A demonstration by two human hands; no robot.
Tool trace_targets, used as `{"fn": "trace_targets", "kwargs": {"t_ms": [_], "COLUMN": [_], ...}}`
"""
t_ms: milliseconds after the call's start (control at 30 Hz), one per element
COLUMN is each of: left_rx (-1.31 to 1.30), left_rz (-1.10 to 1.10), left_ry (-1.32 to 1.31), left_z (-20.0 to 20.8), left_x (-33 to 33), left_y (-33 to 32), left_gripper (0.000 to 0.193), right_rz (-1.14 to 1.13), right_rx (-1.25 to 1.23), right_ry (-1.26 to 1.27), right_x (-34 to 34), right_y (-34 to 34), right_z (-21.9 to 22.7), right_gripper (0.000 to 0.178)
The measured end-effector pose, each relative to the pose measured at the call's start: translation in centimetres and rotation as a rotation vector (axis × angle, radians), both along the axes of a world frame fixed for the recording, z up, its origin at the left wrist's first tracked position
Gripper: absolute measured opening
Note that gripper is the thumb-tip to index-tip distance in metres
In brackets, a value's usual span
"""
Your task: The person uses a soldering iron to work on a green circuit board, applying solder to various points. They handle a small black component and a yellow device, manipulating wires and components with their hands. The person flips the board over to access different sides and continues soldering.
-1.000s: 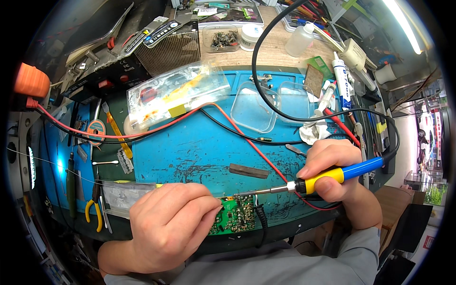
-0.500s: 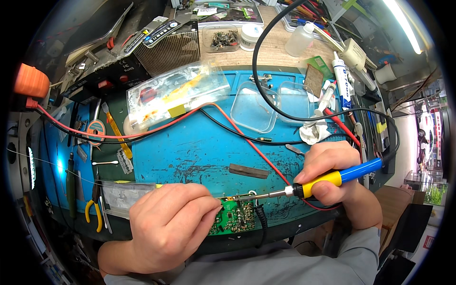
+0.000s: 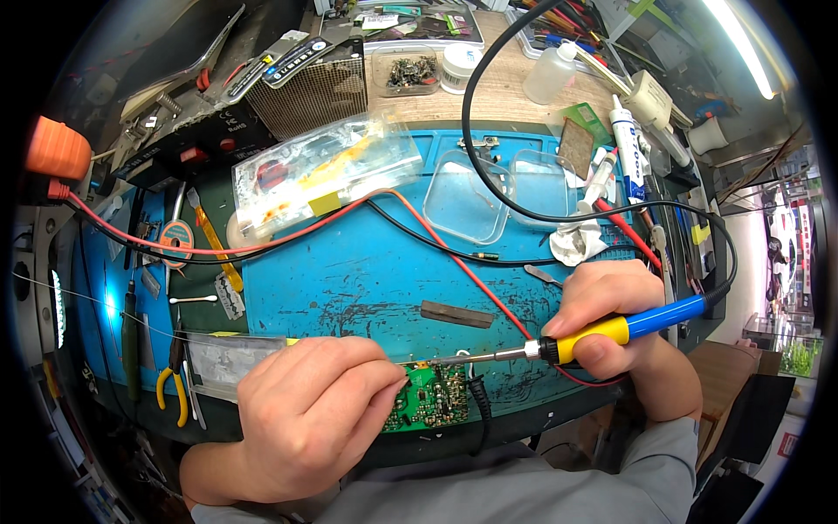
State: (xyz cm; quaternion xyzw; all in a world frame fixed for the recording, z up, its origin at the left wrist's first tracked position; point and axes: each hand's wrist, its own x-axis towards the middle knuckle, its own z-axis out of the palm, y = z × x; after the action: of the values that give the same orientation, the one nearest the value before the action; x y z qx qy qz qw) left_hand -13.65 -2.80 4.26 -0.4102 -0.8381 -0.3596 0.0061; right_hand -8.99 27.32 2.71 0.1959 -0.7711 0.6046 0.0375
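My right hand grips a soldering iron with a blue and yellow handle. Its metal tip points left and lies at the top edge of a green circuit board, which is packed with small parts and solder joints. My left hand is closed in a pinch at the board's upper left and covers part of it. Between its fingertips and the iron's tip runs what looks like thin solder wire, and a thin silvery strand comes in from the far left toward this hand. A black cable leaves the board's right side.
The board sits at the front of a scuffed blue mat. Red and black leads cross the mat; the iron's black cord loops overhead. Beyond are a dark flat bar, clear plastic lids and a stained clear box. Yellow-handled pliers lie left.
The soldering iron has shifted very slightly, its handle a touch higher. My left hand and the board stay where they were.
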Motion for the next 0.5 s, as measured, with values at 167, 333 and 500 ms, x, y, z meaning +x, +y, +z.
{"fn": "trace_targets", "kwargs": {"t_ms": [167, 333, 500], "left_rx": [-0.004, -0.014, -0.015], "left_rz": [0.0, 0.002, 0.001], "left_ry": [-0.005, -0.008, -0.004], "left_z": [0.03, 0.14, 0.09], "left_x": [0.02, -0.08, 0.04], "left_y": [-0.03, 0.05, 0.03], "left_gripper": [0.024, 0.024, 0.024], "right_rz": [0.006, 0.012, -0.014], "right_rx": [0.005, 0.007, 0.018], "right_ry": [0.021, 0.021, 0.037], "right_x": [-0.01, -0.18, -0.02], "right_y": [-0.15, -0.02, -0.18], "right_z": [-0.24, -0.2, -0.14], "right_gripper": [0.015, 0.015, 0.015]}}
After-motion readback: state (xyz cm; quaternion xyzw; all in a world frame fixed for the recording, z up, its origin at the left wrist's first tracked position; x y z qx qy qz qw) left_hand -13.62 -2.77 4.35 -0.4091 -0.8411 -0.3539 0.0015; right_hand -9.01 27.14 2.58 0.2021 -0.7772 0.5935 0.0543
